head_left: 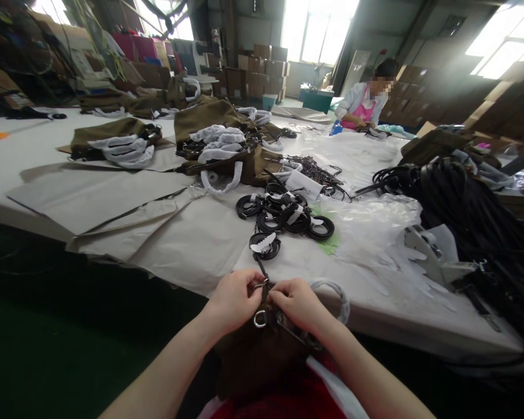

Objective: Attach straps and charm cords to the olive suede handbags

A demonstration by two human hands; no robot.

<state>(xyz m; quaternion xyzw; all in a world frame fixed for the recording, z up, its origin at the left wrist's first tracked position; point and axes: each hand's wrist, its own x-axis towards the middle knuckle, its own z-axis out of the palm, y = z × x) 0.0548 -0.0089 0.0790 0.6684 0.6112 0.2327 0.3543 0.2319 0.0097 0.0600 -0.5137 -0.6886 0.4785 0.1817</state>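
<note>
An olive-brown bag [248, 355] rests at my lap, against the table edge. A metal D-ring [260, 318] shows on its top, and a handle [344, 305] wrapped in white stands up at its right. My left hand [236, 299] is closed in a pinch on a thin black strap [261, 266] with a small metal fitting at its end. Close beside it, my right hand [299, 302] pinches at the bag's top, just below the fitting; what its fingertips hold is too small to make out. The strap runs towards the coiled black straps [265, 245] on the table.
Brown bags [212, 125] with wrapped handles lie on the paper-covered table [201, 238]. Beyond the coils is a heap of metal hardware [317, 171]. A tape dispenser [436, 253] and a large bundle of black straps [467, 215] are at right. A co-worker [362, 107] stands across the table.
</note>
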